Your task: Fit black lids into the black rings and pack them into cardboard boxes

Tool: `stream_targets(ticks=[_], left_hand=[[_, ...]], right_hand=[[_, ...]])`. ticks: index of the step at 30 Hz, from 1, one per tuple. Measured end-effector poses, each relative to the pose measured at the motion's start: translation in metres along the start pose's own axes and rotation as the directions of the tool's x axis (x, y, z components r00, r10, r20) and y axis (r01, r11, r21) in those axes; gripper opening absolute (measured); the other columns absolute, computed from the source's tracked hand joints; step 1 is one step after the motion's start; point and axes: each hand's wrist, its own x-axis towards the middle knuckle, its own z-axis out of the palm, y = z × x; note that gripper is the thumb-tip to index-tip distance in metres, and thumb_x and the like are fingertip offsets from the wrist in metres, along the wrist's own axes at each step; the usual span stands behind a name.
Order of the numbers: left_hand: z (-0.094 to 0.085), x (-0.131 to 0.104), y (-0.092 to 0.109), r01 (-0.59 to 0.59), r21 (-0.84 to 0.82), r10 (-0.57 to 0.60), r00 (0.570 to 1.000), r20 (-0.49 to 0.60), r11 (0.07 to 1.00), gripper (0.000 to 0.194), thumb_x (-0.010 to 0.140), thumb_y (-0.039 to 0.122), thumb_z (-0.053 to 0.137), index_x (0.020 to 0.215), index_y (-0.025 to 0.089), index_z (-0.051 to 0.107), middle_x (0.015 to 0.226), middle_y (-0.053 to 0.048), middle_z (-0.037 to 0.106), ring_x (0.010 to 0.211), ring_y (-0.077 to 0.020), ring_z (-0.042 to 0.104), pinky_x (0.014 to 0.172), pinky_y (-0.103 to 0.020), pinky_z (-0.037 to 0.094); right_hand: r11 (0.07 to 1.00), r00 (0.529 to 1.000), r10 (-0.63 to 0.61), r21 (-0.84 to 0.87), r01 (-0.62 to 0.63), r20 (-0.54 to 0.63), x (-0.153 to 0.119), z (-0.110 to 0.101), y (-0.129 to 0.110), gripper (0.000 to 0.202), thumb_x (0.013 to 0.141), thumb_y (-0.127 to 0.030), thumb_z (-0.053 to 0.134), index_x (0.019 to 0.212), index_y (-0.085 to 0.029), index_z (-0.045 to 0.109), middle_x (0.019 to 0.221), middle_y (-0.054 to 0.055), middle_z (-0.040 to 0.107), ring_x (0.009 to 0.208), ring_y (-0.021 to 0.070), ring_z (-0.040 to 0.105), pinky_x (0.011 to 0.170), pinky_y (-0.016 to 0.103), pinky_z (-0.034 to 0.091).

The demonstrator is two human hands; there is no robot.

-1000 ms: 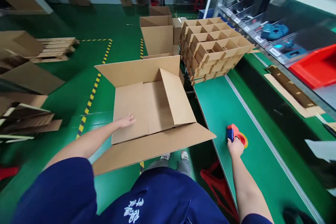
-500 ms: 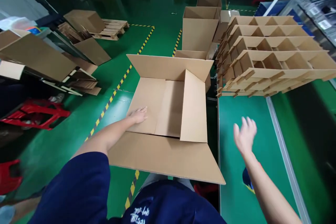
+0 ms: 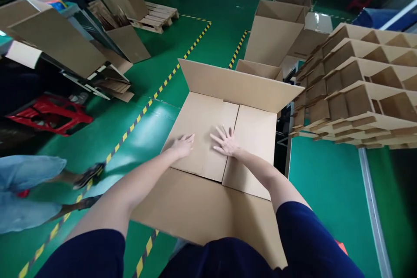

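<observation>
A large cardboard box (image 3: 205,113) stands in front of me, its two side flaps folded inward and lying nearly flat. Its far flap (image 3: 241,83) stands up and outward, while the near flap (image 3: 198,208) spreads toward my body. My left hand (image 3: 183,146) lies flat on the left folded flap, fingers stretched. With fingers spread, my right hand (image 3: 225,140) is near the seam beside the right folded flap (image 3: 256,147). Both hands are open and hold nothing.
Stacked cardboard dividers (image 3: 358,91) rest on the green worktop (image 3: 329,173) at the right. Open boxes (image 3: 276,26) stand beyond. To the left are a red stool (image 3: 52,113), a wooden pallet (image 3: 156,15) and a person's legs (image 3: 29,191) near the striped floor tape (image 3: 137,119).
My right hand has come from over the worktop onto the box. The right side flap has gone from raised to lying flat. The view has shifted, and a person's legs now show at left.
</observation>
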Motion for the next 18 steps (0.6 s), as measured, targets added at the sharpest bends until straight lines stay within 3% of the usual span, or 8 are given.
stream_targets(ticks=[4,7,8,9,12,13,15,18], left_hand=[[-0.033,-0.034,0.007,0.023,-0.041,-0.019,0.997,0.079,0.999,0.064,0.087,0.050,0.065,0.144,0.020,0.065,0.164,-0.013,0.043,0.150,-0.0389,0.043,0.121,-0.054,0.037],[-0.052,-0.122,-0.010,0.027,-0.099,-0.025,0.999,0.025,0.995,0.064,0.094,0.063,0.051,0.148,0.030,0.061,0.155,-0.003,0.057,0.143,-0.0324,0.052,0.122,-0.049,0.038],[-0.049,-0.161,-0.018,0.029,-0.154,-0.050,0.989,-0.140,0.988,0.063,0.096,0.066,0.046,0.150,0.036,0.058,0.152,0.002,0.060,0.144,-0.0314,0.052,0.123,-0.050,0.037],[-0.039,-0.202,-0.026,0.048,-0.200,-0.125,0.912,-0.390,0.979,0.061,0.098,0.065,0.041,0.152,0.041,0.054,0.152,0.008,0.059,0.146,-0.0302,0.049,0.125,-0.051,0.035],[0.021,-0.296,-0.028,0.174,-0.323,-0.367,0.430,-0.825,0.930,0.074,0.097,0.050,0.036,0.169,0.036,0.023,0.171,0.006,0.031,0.159,-0.0326,0.028,0.131,-0.057,0.027],[0.044,-0.308,-0.022,0.202,-0.318,-0.375,0.418,-0.827,0.926,0.082,0.094,0.049,0.040,0.170,0.032,0.016,0.174,0.002,0.024,0.161,-0.0358,0.020,0.131,-0.061,0.024],[0.073,-0.293,-0.002,0.224,-0.278,-0.357,0.547,-0.757,0.934,0.081,0.090,0.050,0.043,0.168,0.036,0.027,0.174,0.001,0.025,0.162,-0.0376,0.011,0.132,-0.065,0.016],[0.046,-0.199,0.026,0.204,-0.177,-0.268,0.650,-0.711,0.963,0.058,0.100,0.045,0.035,0.155,0.043,0.052,0.174,0.006,0.023,0.164,-0.0354,0.001,0.130,-0.068,0.007]], right_hand=[[0.961,0.954,-0.278,0.043,0.275,0.113,0.020,0.002,-0.009,0.057,0.107,-0.047,0.052,0.162,-0.039,0.040,0.175,-0.001,0.020,0.163,0.0354,0.006,0.124,0.070,-0.009],[0.963,0.957,-0.265,0.086,0.256,0.120,0.024,-0.004,-0.013,0.055,0.108,-0.044,0.051,0.161,-0.036,0.040,0.174,-0.003,0.022,0.162,0.0332,0.010,0.126,0.066,-0.008],[0.963,0.959,-0.260,0.102,0.248,0.116,0.023,-0.007,-0.014,0.055,0.108,-0.043,0.051,0.161,-0.036,0.040,0.174,-0.004,0.022,0.162,0.0326,0.010,0.127,0.065,-0.007],[0.962,0.959,-0.261,0.116,0.249,0.110,0.021,-0.010,-0.016,0.054,0.108,-0.042,0.050,0.161,-0.035,0.041,0.174,-0.004,0.023,0.162,0.0325,0.011,0.127,0.064,-0.006],[0.954,0.954,-0.286,0.121,0.274,0.094,0.014,-0.012,-0.021,0.053,0.108,-0.040,0.048,0.160,-0.032,0.045,0.173,0.001,0.027,0.161,0.0348,0.016,0.127,0.066,-0.002],[0.953,0.952,-0.290,0.117,0.279,0.093,0.013,-0.009,-0.021,0.053,0.107,-0.040,0.048,0.160,-0.031,0.046,0.172,0.003,0.028,0.161,0.0357,0.017,0.127,0.067,-0.002],[0.958,0.958,-0.267,0.136,0.252,0.108,0.013,0.000,-0.018,0.054,0.104,-0.040,0.050,0.158,-0.035,0.050,0.172,0.000,0.029,0.162,0.0339,0.016,0.128,0.065,-0.002],[0.965,0.948,-0.215,0.198,0.171,0.233,0.021,0.000,0.001,0.051,0.098,-0.041,0.053,0.149,-0.043,0.059,0.167,-0.003,0.039,0.160,0.0322,0.025,0.131,0.061,0.013]])
